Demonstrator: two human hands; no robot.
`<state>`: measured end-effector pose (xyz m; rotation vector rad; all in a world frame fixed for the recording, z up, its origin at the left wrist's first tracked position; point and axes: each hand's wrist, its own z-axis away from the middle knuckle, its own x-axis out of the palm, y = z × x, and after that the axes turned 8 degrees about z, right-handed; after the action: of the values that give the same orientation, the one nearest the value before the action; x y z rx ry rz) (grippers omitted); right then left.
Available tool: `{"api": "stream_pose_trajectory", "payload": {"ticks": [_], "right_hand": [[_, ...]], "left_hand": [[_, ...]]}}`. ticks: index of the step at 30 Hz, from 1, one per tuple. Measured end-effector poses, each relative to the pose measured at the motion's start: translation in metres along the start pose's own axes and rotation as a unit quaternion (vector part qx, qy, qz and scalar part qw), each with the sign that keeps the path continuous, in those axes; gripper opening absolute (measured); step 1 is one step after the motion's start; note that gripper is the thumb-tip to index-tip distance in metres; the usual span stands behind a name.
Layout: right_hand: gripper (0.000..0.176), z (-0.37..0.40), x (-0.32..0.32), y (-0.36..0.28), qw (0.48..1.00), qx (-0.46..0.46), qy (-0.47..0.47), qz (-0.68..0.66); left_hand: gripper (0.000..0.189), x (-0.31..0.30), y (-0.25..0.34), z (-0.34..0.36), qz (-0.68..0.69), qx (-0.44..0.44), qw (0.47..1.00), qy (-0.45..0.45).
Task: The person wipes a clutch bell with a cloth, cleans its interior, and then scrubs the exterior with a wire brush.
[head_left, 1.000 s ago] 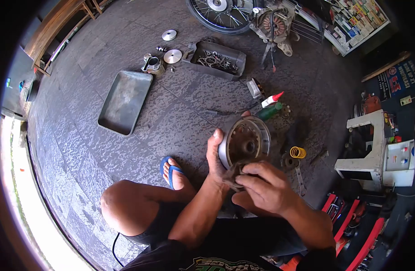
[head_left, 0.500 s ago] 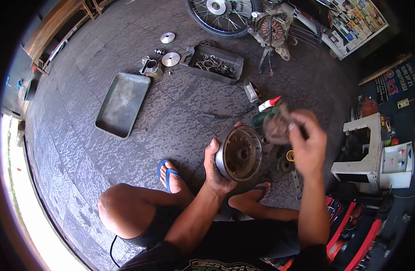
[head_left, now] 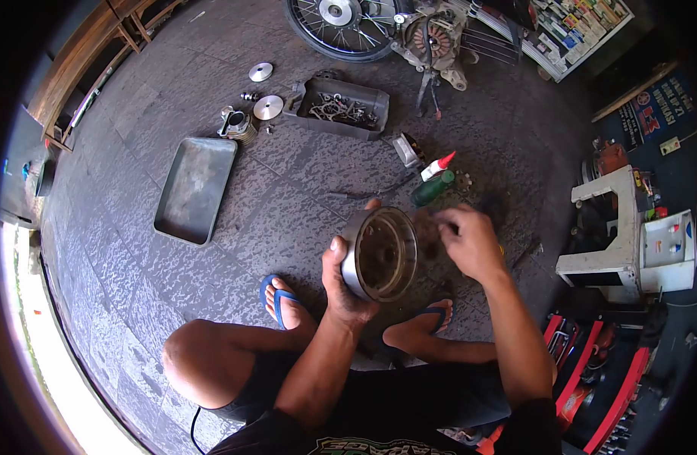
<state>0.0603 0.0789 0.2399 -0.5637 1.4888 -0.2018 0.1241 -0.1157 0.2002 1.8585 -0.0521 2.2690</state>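
Observation:
My left hand [head_left: 339, 284] grips a round metal drum [head_left: 350, 262] by its outer wall, thumb at the left side and fingertips showing over the top. The drum's open face is turned to the right, with a brown, dirty inside and a hub in the middle. My right hand [head_left: 470, 243] is just right of the drum's rim, its fingers bent together around a brown, rag-like thing [head_left: 432, 233] smeared by motion. Beyond the hands stand a green bottle [head_left: 433, 188] and a white bottle with a red nozzle [head_left: 439, 167].
On the floor lie a metal tray [head_left: 195, 189], an engine cylinder [head_left: 237, 125], a shiny disc [head_left: 268, 108] and a dark bin [head_left: 337, 106] of small parts. Farther back are a spoked wheel [head_left: 337, 11] and engine [head_left: 432, 42]. A white step stool [head_left: 602, 227] and red tool racks [head_left: 614, 402] stand right.
My right hand has lowered and moved left with the brown thing, closer to the drum's rim. The drum stays in my left hand. The whole view has shifted slightly.

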Motion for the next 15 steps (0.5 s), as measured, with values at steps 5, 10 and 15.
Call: {"api": "stream_pose_trajectory", "payload": {"ticks": [5,10,15], "right_hand": [[0.021,-0.01,-0.014,-0.041,0.979,-0.088,0.119,-0.139],[0.023,0.007,0.028,-0.023,0.975,-0.106,0.076,-0.18],[0.024,0.033,0.032,0.025,0.991,-0.025,-0.131,-0.021]], "left_hand": [[0.088,0.006,0.003,-0.003,-0.088,0.026,0.996,0.005],[0.091,0.002,0.009,-0.002,-0.1,0.02,0.995,-0.008],[0.105,0.0,0.027,-0.01,-0.058,0.059,0.994,-0.073]]}}
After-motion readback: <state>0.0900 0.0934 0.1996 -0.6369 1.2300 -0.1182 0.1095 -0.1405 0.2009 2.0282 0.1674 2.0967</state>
